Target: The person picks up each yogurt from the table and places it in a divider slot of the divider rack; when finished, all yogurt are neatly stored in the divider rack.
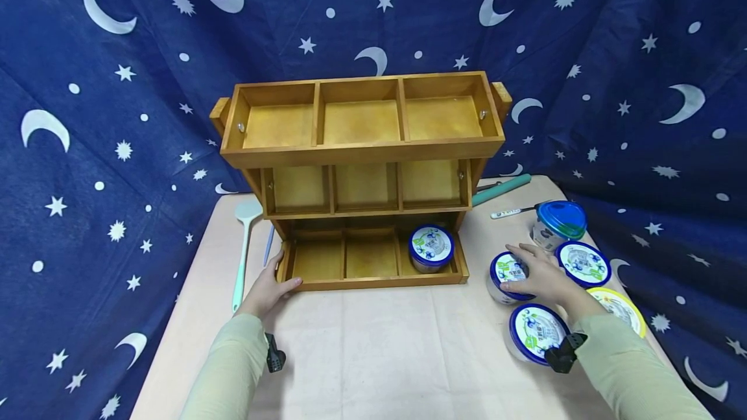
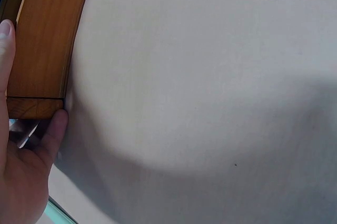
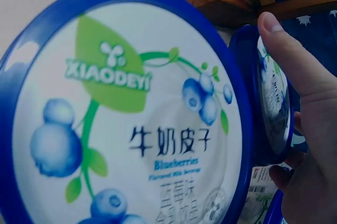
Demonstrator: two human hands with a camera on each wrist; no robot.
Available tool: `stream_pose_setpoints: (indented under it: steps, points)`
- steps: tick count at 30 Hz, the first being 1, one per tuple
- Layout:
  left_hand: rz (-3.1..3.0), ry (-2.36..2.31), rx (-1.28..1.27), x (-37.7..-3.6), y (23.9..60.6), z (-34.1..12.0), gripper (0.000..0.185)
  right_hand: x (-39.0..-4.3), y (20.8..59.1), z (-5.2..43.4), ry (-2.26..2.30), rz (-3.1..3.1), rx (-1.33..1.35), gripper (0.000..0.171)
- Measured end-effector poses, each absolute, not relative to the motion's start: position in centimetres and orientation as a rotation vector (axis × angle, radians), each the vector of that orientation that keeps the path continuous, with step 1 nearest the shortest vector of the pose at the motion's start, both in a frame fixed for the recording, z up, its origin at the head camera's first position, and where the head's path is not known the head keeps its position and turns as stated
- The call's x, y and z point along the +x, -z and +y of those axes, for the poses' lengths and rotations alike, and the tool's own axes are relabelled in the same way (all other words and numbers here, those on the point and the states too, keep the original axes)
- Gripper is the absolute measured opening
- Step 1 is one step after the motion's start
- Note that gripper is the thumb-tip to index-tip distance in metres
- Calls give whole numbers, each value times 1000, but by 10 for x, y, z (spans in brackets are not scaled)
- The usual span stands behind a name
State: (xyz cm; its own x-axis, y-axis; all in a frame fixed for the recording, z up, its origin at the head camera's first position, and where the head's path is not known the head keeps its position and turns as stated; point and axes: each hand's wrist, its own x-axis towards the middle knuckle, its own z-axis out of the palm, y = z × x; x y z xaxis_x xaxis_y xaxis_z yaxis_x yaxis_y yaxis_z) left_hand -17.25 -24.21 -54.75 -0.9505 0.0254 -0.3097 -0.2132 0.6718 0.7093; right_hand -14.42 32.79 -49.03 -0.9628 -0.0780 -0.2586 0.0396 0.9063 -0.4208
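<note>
Gripping the front left corner of the wooden rack (image 1: 362, 153) with the left hand (image 1: 270, 290), thumb on the front board, a fingertip tucked in at the corner. And over on the right, spanning a blue-lidded tub (image 1: 508, 268) with the right hand (image 1: 543, 277): thumb towards one side of the lid, fingers towards the other, well spread, squeezed tight or only touching impossible to tell. Standing upright on the pale cloth (image 1: 397, 349), just right of the rack, lid right there between thumb and fingertips. Close in front, under the wrist, a second tub (image 1: 538, 329); beyond the knuckles, a third tub (image 1: 582, 263). Already sitting in the bottom tier's right compartment, one more tub (image 1: 432, 245), well apart from both hands.
</note>
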Motion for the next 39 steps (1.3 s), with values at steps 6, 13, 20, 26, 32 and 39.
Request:
stream_pose_setpoints:
  steps: [6, 13, 20, 26, 32, 39]
  points:
    - [2586, -1170, -152, -172, 547, -242, 94, -140, 493, 329, 632, 2759, -47, 109]
    - [2594, -1151, -164, -172, 546, -242, 93, -137, 495, 329, 608, 2746, -95, 117]
    - [2593, -1157, -167, -172, 548, -243, 95, -142, 491, 324, 632, 2783, -80, 112]
    - [2602, -1155, -156, -173, 550, -244, 95, -146, 477, 318, 649, 2823, -91, 111]
    - [2602, -1156, -157, -173, 552, -245, 96, -147, 461, 311, 686, 2858, -207, 107]
    - [2602, -1157, -162, -173, 552, -244, 94, -146, 440, 299, 698, 2844, -308, 106]
